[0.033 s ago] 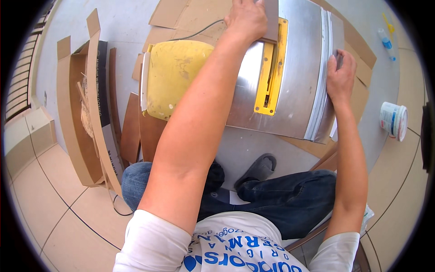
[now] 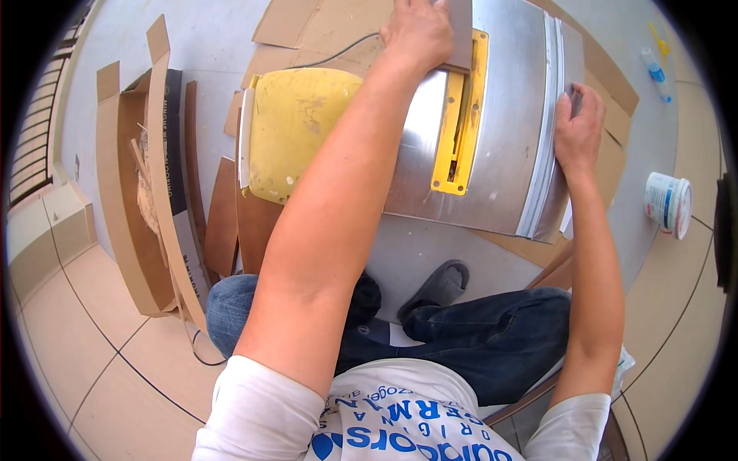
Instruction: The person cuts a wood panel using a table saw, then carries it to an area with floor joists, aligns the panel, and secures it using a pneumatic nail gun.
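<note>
A saw table (image 2: 500,154) of bare metal lies in front of me, with a slotted yellow insert (image 2: 442,173) and a yellow plastic body (image 2: 296,123) at its left. At the top, my left hand (image 2: 417,34) grips a brown board (image 2: 461,34) lying over the far end of the insert; my fingertips are partly out of frame. My right hand (image 2: 579,127) is closed around the metal rail (image 2: 543,177) along the table's right edge, fingers curled over its outer side.
An open long cardboard box (image 2: 119,207) and brown planks (image 2: 219,223) lie at left near a railing (image 2: 34,131). Cardboard sheets (image 2: 284,19) lie beneath the saw, with a cord across them. A white bucket (image 2: 663,203) and a bottle (image 2: 655,73) are at right. My slippered foot is below the saw.
</note>
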### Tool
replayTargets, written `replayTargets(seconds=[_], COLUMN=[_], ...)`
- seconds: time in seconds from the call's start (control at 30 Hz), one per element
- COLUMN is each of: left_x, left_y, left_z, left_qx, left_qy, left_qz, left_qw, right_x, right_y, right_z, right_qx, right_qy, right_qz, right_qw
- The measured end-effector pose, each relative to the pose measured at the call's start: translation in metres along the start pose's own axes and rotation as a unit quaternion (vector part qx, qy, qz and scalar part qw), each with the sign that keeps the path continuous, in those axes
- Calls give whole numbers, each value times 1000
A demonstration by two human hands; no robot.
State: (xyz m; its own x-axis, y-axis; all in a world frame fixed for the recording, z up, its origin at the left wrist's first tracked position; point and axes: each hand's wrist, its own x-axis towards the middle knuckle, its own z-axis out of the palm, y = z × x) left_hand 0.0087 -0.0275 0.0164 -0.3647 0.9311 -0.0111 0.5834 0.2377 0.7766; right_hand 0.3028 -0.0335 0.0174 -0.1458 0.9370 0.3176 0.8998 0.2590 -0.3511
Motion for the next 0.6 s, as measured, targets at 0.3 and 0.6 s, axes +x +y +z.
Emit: replayTargets(seconds=[0.3,0.6], left_x=[0,-3], left_y=[-5,-8], left_z=[4,6], left_qx=[5,14], left_qy=[13,10], left_qz=[9,13], left_qw=[1000,1000], right_x=[0,0], right_y=[0,-1], right_z=[0,1], right_qx=[-4,4], right_qy=[-2,-1], right_qz=[6,10], right_qw=[1000,1000])
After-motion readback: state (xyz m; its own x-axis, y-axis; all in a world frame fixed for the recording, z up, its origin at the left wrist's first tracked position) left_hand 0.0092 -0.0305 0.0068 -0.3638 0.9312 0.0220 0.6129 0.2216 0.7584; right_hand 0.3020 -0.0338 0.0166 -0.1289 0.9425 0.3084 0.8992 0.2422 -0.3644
